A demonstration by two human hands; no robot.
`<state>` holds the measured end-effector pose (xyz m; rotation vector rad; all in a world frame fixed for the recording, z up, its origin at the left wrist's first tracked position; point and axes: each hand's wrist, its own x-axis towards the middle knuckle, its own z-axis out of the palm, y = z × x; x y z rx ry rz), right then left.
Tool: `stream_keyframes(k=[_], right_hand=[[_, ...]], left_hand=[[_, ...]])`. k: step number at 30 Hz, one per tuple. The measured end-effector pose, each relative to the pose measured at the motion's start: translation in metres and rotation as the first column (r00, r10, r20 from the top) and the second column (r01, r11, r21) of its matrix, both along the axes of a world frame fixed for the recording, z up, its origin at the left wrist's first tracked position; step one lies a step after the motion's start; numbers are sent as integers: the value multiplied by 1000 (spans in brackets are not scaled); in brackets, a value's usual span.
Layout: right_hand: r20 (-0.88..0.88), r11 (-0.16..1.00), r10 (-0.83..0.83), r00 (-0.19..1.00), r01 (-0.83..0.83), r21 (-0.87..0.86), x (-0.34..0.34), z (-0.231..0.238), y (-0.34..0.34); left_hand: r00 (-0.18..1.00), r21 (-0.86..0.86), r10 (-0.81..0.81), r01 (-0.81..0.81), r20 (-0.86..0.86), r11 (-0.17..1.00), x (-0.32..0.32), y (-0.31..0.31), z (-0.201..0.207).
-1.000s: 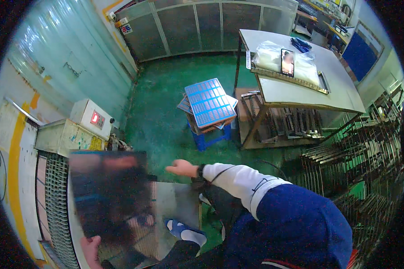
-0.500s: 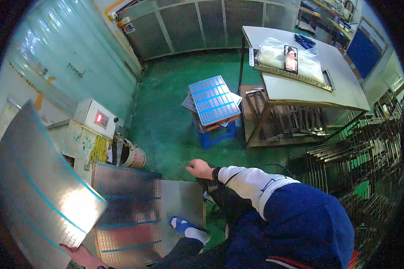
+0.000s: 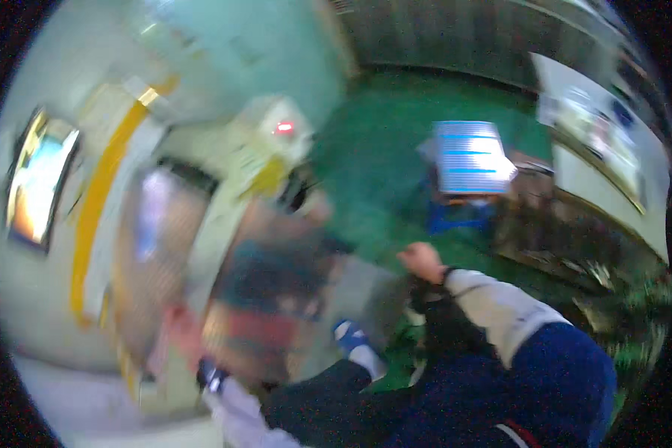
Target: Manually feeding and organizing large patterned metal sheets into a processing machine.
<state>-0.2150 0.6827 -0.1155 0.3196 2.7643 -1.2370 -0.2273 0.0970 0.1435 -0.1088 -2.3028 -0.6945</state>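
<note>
My left hand (image 3: 183, 332) is smeared by motion, so its fingers cannot be read. It is beside the lower edge of a shiny brownish panel (image 3: 175, 254); whether it touches the panel is unclear. Right of that hand lies a blurred, reflective sheet (image 3: 265, 295) with dark and reddish patches. My right hand (image 3: 423, 261) is curled closed over my dark-trousered knee, with nothing visible in it.
A stack of blue-striped sheets (image 3: 467, 157) sits on a blue stool (image 3: 459, 216) on the green floor. Farther right stands a white-topped table (image 3: 593, 179). A control box (image 3: 276, 134) with a red light, a lit screen (image 3: 43, 179) and my blue slipper (image 3: 347, 336) are also visible.
The view has swung left, so the stool and table appear farther right. The large striped sheet my left hand held up no longer shows raised. My right hand stays at my knee.
</note>
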Motion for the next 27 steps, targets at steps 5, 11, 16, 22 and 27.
stream_keyframes(k=[5,11,16,22,27], right_hand=[[-178,1000,-24,984,26,12,-2,-13,19],[-174,998,65,983,-65,5,6,-37,-3],[-275,1000,17,961,-16,4,-5,-51,18],[-100,997,59,993,-53,56,-1,-33,6],[-338,1000,12,941,-4,23,-10,-69,22]], left_hand=[[966,178,136,-177,221,968,-16,103,29],[977,957,-18,204,-212,-207,-13,60,-13],[953,950,-168,209,-251,-233,-35,81,-7],[978,992,-208,-21,-5,-123,-24,84,7],[951,993,-303,25,-60,-118,-47,85,12]])
